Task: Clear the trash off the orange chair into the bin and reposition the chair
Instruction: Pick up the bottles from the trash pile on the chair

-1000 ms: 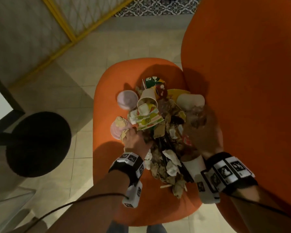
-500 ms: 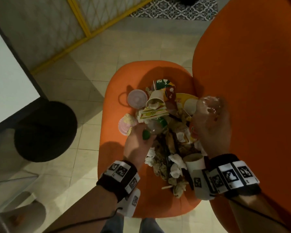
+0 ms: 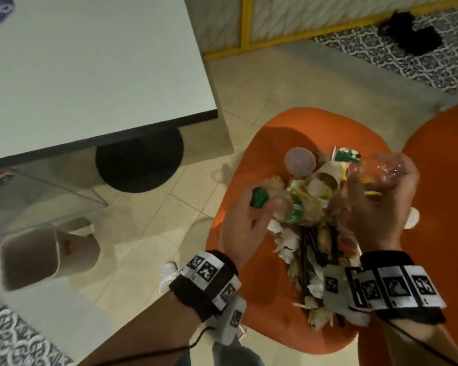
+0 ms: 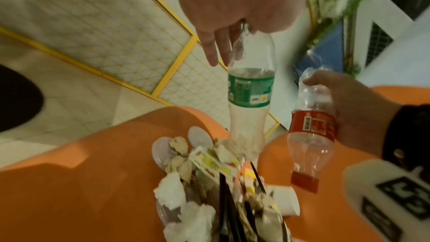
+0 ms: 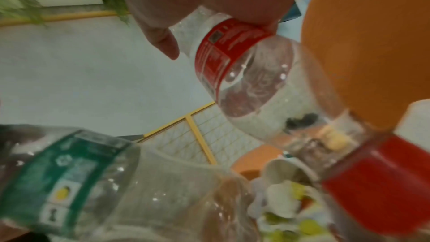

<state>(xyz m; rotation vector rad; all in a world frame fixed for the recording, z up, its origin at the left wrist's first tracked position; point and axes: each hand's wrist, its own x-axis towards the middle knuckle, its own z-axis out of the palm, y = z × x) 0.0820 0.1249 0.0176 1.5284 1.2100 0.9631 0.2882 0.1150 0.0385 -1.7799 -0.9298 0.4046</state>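
My left hand [image 3: 245, 223] was curled round the neck end of the green-labelled bottle [image 4: 250, 87], its green cap [image 3: 259, 197] poking out past my fingers, and the bottle's base hung over the heap of trash [image 3: 310, 233] on the orange chair [image 3: 249, 167]. My right hand [image 3: 376, 207] held the red-labelled bottle [image 4: 311, 126] by its base end, with the red cap [image 4: 303, 181] pointing down toward the chair seat. Both bottles looked clear of the pile, or nearly so; I could not tell whether the green one's base touched the papers beneath it. Left of the chair, on the floor beside the white tabletop [image 3: 90, 70], lay what I took to be the bin [image 3: 48, 256], pale and tipped on its side, its mouth turned away from the chair. The chair seat carried paper cups [image 3: 325, 178], a round lid [image 3: 299, 161], crumpled napkins [image 3: 286, 241] and dark sticks [image 3: 306, 247]. To do this step well, I judged I should lift both bottles straight up before swinging left, so that they did not drag loose paper off the seat edge onto the floor. Empty plastic is light and slippery, so a firm wrap mattered more than force. The bin's sideways lie could let bottles roll back out, so setting them deep inside seemed wiser than tossing.
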